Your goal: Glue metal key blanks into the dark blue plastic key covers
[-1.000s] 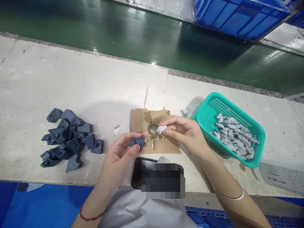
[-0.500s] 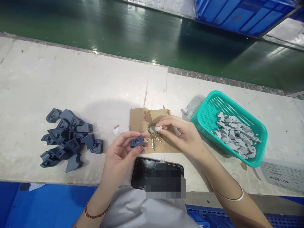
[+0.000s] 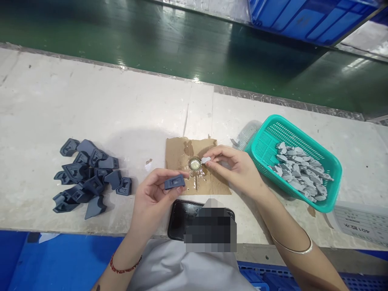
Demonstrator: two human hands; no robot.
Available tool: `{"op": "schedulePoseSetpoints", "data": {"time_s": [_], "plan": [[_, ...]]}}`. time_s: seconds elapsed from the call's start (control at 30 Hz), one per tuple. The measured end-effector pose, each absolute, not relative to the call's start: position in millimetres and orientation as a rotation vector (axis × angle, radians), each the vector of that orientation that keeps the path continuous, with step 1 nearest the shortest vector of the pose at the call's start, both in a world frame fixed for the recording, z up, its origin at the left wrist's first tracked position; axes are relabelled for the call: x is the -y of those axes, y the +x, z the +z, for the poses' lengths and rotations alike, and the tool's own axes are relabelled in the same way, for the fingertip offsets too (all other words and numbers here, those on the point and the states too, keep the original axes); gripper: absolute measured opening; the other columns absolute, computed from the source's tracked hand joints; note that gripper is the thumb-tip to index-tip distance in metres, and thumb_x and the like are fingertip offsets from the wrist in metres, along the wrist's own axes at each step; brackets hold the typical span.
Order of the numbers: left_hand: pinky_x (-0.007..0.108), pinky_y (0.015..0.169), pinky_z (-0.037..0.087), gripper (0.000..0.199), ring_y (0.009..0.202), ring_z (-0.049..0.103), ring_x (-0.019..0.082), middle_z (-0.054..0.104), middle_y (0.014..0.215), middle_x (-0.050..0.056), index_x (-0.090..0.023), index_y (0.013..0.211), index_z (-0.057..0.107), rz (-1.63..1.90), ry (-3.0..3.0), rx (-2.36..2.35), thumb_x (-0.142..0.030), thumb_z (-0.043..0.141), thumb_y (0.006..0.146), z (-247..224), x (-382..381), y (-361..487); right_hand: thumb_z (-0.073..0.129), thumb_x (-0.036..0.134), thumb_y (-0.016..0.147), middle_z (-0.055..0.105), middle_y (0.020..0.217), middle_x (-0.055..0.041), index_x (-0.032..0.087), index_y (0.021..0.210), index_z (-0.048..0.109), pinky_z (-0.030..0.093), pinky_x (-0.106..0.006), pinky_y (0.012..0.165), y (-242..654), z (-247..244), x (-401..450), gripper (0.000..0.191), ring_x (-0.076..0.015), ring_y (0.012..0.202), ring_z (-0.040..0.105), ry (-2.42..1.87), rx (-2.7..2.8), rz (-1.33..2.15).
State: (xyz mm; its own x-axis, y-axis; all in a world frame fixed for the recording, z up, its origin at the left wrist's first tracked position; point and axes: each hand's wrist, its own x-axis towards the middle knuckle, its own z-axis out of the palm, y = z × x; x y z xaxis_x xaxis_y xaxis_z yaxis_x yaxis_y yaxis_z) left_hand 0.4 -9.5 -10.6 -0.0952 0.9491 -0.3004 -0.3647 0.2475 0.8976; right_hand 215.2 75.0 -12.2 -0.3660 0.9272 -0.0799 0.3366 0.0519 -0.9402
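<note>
Dark block point(image 3: 174, 182) gripped by fingers of left hand point(image 3: 154, 194); pale chip point(image 3: 206, 160) pinched by fingers of right hand point(image 3: 238, 167), just beside round cap point(image 3: 195, 163) on cardboard point(image 3: 175, 150).

Recessed slate-blue block point(image 3: 174, 182), slightly tilted, near but apart from a small pale-grey piece point(image 3: 206, 160)

Grey piece point(image 3: 205, 160) partly covered by fingers point(image 3: 217, 168), blue crate point(image 3: 303, 20) cropped

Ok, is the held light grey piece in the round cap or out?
Out: the right hand pinches the light grey piece beside the round cap, whose pale middle shows uncovered. Whether they touch, I cannot tell.
</note>
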Motion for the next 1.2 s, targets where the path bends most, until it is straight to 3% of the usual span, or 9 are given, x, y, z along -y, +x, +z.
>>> {"op": "schedulePoseSetpoints", "data": {"time_s": [0.17,0.3,0.5,0.73,0.93,1.2], "plan": [[0.026,0.070,0.057,0.018,0.075,0.066,0.016,0.074,0.093,0.005,-0.023,0.104,0.081,1.223,0.832,-1.171,-0.030,0.078,0.088,-10,13,-1,0.079,0.031,0.088,0.078,0.095,-0.0050,0.022,0.096,0.077,0.060,-0.032,0.076,214,-4,-73,0.012,-0.0170,0.081,0.071,-1.216,1.601,1.354],[0.026,0.073,0.049,0.020,0.084,0.059,0.017,0.063,0.093,0.005,-0.026,0.114,0.077,1.150,1.141,-1.162,-0.032,0.064,0.099,-10,16,-5,0.083,0.024,0.085,0.079,0.091,-0.0024,0.025,0.095,0.080,0.061,-0.026,0.071,210,5,-67,0.010,-0.0140,0.077,0.072,-1.055,1.444,1.436],[0.032,0.075,0.044,0.035,0.079,0.053,0.020,0.058,0.087,0.006,-0.021,0.092,0.066,0.973,1.318,-1.036,-0.042,0.043,0.107,-8,19,-8,0.083,0.025,0.086,0.080,0.096,-0.0044,0.025,0.093,0.078,0.065,-0.029,0.074,198,16,-53,0.008,-0.0176,0.088,0.077,-0.896,1.364,1.598],[0.035,0.080,0.048,0.038,0.090,0.059,0.026,0.064,0.086,0.010,-0.021,0.093,0.068,0.886,1.411,-0.962,-0.042,0.040,0.106,-10,20,-10,0.078,0.027,0.090,0.078,0.094,-0.0057,0.023,0.093,0.076,0.066,-0.032,0.072,191,21,-48,0.005,-0.0207,0.092,0.077,-0.799,1.460,1.740],[0.034,0.084,0.048,0.036,0.092,0.061,0.025,0.065,0.091,0.009,-0.021,0.094,0.068,0.884,1.413,-0.953,-0.041,0.041,0.107,-10,20,-9,0.075,0.018,0.091,0.077,0.097,-0.0038,0.024,0.096,0.077,0.064,-0.030,0.080,195,20,-50,0.008,-0.0189,0.096,0.076,-0.735,1.585,1.697],[0.032,0.076,0.045,0.038,0.083,0.056,0.022,0.057,0.087,0.007,-0.020,0.082,0.061,0.815,1.428,-0.901,-0.039,0.040,0.106,-3,16,-10,0.072,0.015,0.094,0.080,0.098,-0.0038,0.021,0.098,0.077,0.062,-0.026,0.086,201,26,-57,0.009,-0.0158,0.094,0.077,-0.661,1.828,1.582]]}}
